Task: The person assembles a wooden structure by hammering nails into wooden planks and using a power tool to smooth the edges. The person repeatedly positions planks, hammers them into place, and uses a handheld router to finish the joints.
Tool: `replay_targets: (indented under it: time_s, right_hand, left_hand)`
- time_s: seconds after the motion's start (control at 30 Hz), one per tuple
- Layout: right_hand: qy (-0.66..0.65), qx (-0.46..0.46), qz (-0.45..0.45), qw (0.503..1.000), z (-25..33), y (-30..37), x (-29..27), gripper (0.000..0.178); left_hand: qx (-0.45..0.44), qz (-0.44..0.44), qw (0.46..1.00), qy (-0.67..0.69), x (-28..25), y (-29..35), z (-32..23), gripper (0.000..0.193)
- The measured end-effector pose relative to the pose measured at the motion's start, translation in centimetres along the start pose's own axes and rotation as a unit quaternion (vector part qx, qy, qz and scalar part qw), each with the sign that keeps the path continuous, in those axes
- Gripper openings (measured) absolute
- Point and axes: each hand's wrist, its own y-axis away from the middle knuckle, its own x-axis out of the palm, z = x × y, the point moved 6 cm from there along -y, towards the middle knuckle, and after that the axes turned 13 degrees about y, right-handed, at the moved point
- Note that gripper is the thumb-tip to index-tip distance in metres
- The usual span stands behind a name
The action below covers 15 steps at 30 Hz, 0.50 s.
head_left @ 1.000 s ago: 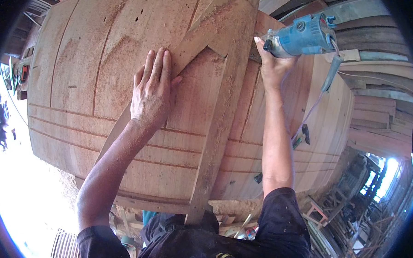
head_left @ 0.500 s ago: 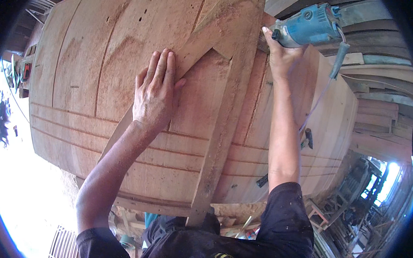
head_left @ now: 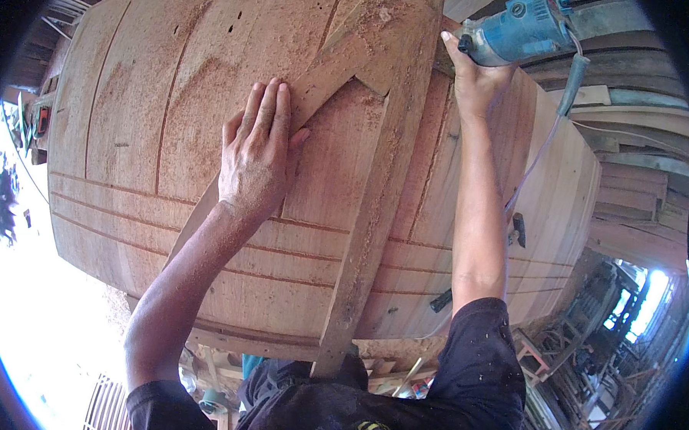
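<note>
My left hand (head_left: 256,161) lies flat, fingers stretched forward, on the slanted arm of a wooden guide frame (head_left: 364,208). Its thumb sticks out to the right past that arm's edge. Beneath is a large reddish wooden panel (head_left: 296,263) with narrow grooves cut in it and sawdust over it. Up at the right, my right hand (head_left: 479,81) grips a blue handheld router (head_left: 525,29) near its metal base, close to the guide's far end. The router lies tilted in the view, its cord trailing down past my forearm. Its bit is hidden.
A hammer (head_left: 518,230) with a dark head lies on the panel beside my right forearm, its black handle end showing left of the arm. Stacked boards (head_left: 630,181) line the right side. Cluttered timber (head_left: 584,364) stands at the lower right.
My right hand and the router have shifted slightly to the right and away from me. My left hand has barely moved on the guide.
</note>
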Motion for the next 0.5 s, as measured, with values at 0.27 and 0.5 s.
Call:
replay_targets:
  time_s: [0.27, 0.5]
  right_hand:
    - [-0.021, -0.018, 0.001, 1.000, -0.1, -1.5, 0.5, 0.084]
    - [0.004, -0.083, -0.029, 0.996, 0.3, -3.4, 0.8, 0.064]
  left_hand:
    - [0.000, -0.015, 1.000, 0.010, -0.3, -0.1, -0.1, 0.064]
    - [-0.003, -0.010, 1.000, 0.017, -0.4, -0.1, -0.3, 0.064]
